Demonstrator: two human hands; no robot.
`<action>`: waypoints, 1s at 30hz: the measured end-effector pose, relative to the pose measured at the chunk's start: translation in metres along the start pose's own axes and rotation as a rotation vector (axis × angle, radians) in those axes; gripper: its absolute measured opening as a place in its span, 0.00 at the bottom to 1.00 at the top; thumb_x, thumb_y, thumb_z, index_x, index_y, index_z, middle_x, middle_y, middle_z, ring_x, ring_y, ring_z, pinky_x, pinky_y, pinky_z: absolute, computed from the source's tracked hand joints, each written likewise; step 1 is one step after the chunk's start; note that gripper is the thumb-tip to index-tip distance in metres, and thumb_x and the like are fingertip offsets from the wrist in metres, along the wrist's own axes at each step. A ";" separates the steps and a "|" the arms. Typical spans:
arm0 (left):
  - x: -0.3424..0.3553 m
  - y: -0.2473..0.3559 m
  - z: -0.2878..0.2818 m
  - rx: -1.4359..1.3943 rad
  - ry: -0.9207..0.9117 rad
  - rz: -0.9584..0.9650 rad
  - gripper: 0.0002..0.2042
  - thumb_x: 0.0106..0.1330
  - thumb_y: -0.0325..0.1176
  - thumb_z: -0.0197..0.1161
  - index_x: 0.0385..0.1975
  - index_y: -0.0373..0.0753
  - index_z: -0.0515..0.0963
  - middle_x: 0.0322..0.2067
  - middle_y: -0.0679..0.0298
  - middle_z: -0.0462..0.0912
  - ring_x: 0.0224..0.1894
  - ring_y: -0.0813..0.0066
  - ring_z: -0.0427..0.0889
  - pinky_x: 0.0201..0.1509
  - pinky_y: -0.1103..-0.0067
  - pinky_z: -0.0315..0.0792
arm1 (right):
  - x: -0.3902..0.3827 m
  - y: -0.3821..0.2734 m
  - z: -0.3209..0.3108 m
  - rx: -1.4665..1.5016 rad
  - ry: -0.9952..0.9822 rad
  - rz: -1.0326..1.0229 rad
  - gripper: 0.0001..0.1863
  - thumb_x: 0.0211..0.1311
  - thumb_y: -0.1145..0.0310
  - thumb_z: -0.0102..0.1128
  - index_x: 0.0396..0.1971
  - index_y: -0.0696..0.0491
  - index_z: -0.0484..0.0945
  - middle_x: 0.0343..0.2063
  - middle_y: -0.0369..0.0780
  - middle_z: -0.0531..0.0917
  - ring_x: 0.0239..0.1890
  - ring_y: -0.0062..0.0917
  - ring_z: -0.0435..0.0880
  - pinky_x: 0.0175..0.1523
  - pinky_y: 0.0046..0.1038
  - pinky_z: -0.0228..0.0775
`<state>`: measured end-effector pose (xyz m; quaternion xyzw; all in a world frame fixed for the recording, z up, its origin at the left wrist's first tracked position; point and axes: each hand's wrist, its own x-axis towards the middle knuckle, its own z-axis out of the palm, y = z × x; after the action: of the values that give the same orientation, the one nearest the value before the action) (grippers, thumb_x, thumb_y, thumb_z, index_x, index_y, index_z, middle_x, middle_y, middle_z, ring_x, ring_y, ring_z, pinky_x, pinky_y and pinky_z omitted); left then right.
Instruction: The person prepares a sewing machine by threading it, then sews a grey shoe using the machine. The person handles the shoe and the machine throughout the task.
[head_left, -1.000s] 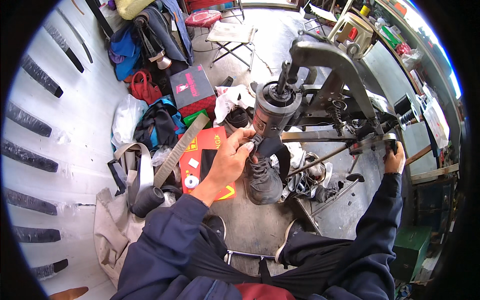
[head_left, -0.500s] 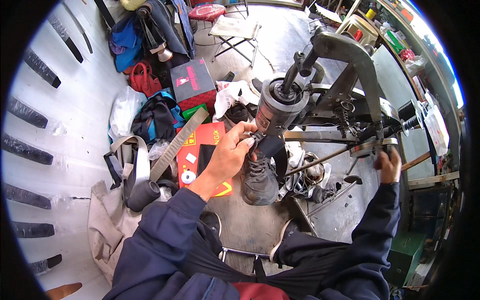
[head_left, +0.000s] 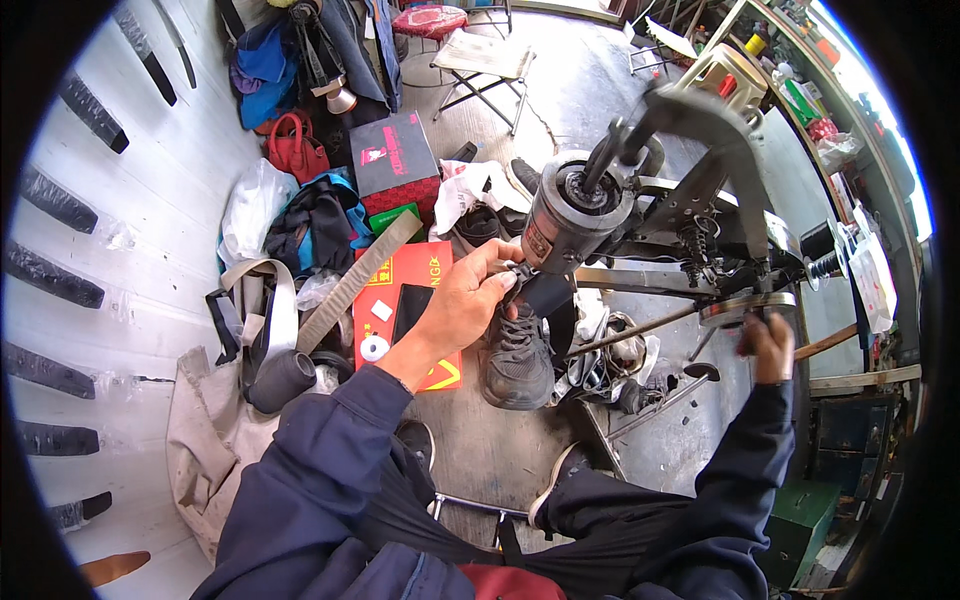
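A black lace-up sneaker (head_left: pixel 518 370) hangs toe down under the round metal head of a hand-cranked shoe sewing machine (head_left: pixel 565 225). My left hand (head_left: pixel 455 305) pinches the sneaker's upper near its opening, close against the machine head. The pinched edge is partly hidden by my fingers and the head. On the right, my right hand (head_left: pixel 770 348) is curled at the rim of the machine's hand wheel (head_left: pixel 735 312); its fingers are slightly blurred. The machine's dark curved arm (head_left: pixel 700 115) rises above the wheel, also blurred.
Left of the sneaker lie a red box (head_left: pixel 440 372), a phone (head_left: pixel 408 312) and a white spool (head_left: pixel 374 348). Behind are a dark shoebox (head_left: pixel 395 160) and a folding stool (head_left: pixel 485 55). A metal frame (head_left: pixel 650 410) stands low under the machine. Shelves (head_left: pixel 850 130) line the right.
My right hand has moved slightly down and left along the wheel's rim. The machine's arm has shifted. My left hand keeps its pinch on the sneaker. The whole view has shifted slightly.
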<state>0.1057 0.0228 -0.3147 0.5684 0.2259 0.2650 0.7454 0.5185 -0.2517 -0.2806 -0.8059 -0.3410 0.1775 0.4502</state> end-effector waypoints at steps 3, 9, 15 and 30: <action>0.001 0.002 0.001 -0.021 0.019 -0.003 0.11 0.73 0.24 0.48 0.52 0.34 0.71 0.33 0.67 0.78 0.27 0.85 0.75 0.34 0.84 0.73 | 0.024 0.028 -0.041 -0.046 0.262 -0.034 0.06 0.70 0.68 0.56 0.33 0.54 0.75 0.17 0.31 0.72 0.15 0.15 0.67 0.20 0.20 0.57; 0.003 0.004 0.002 -0.006 0.020 0.018 0.11 0.74 0.25 0.48 0.52 0.34 0.71 0.32 0.68 0.77 0.26 0.85 0.74 0.33 0.84 0.72 | 0.013 0.097 0.044 -0.369 -0.010 0.338 0.07 0.65 0.68 0.62 0.40 0.52 0.76 0.18 0.38 0.77 0.14 0.25 0.77 0.18 0.29 0.67; 0.003 0.000 0.005 -0.036 0.049 -0.003 0.10 0.74 0.25 0.49 0.50 0.35 0.71 0.31 0.68 0.77 0.26 0.85 0.75 0.33 0.84 0.72 | 0.001 0.004 0.004 0.039 0.000 -0.112 0.06 0.68 0.69 0.59 0.38 0.56 0.76 0.18 0.35 0.76 0.16 0.18 0.74 0.20 0.24 0.67; 0.004 0.001 0.003 -0.039 -0.005 0.006 0.11 0.74 0.26 0.49 0.53 0.36 0.72 0.36 0.67 0.79 0.31 0.82 0.78 0.38 0.81 0.76 | -0.012 0.007 0.036 0.043 -0.150 0.100 0.07 0.68 0.69 0.60 0.39 0.56 0.76 0.19 0.36 0.77 0.17 0.20 0.76 0.21 0.23 0.67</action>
<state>0.1102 0.0232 -0.3130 0.5551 0.2170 0.2700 0.7562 0.4916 -0.2407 -0.3066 -0.7964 -0.3291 0.2670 0.4314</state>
